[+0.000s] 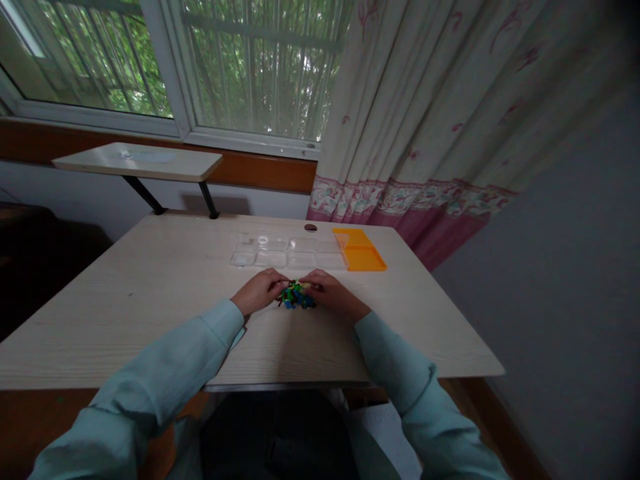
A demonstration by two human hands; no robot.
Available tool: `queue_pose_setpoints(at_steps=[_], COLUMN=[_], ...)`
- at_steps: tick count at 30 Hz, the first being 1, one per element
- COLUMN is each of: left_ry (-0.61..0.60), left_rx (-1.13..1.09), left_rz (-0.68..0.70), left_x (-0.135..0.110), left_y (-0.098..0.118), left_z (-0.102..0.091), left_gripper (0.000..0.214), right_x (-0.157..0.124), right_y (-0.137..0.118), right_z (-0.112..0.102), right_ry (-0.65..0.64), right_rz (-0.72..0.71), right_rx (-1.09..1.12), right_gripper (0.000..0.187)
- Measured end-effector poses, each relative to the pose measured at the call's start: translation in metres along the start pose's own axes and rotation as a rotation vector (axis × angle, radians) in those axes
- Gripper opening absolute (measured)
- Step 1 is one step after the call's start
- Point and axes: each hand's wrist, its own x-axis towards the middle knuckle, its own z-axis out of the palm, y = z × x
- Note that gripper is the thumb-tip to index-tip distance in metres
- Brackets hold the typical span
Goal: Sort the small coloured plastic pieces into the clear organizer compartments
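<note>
A small heap of colourful pieces [295, 297], mostly blue, green, yellow and dark red, lies on the table in front of me. Their exact kind is too small to tell. At the heap's left edge is my left hand [265, 289], its fingers curled and closed against the pieces. My right hand [327, 290] meets the heap from the right, thumb and fingers drawn together on the pieces there. Just beyond both hands lies a clear plastic compartment tray [287, 259], and an orange tray [367, 257] adjoins its right end.
The pale wooden table [150, 300] stretches out on both sides. A raised white shelf [145, 162] on black legs stands at the back left. A dark oval spot [311, 227] shows near the back edge. A floral curtain [400, 133] hangs behind the table.
</note>
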Motion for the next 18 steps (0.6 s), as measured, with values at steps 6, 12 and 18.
queue_pose_setpoints(at_steps=[6, 12, 18], left_ry=[-0.016, -0.008, 0.047], left_rx=[0.034, 0.017, -0.023], left_rz=[-0.01, -0.038, -0.024], left_x=[0.0, 0.0, 0.001], left_y=[0.005, 0.007, 0.008], left_z=[0.006, 0.012, 0.015], left_gripper=[0.034, 0.027, 0.017], right_x=[0.0, 0.003, 0.005], right_y=[-0.004, -0.007, -0.007], right_z=[0.003, 0.008, 0.008], right_ry=[-0.032, 0.015, 0.057], right_rz=[0.008, -0.053, -0.072], right_rx=[-0.052, -0.11, -0.105], right_gripper=[0.029, 0.017, 0.013])
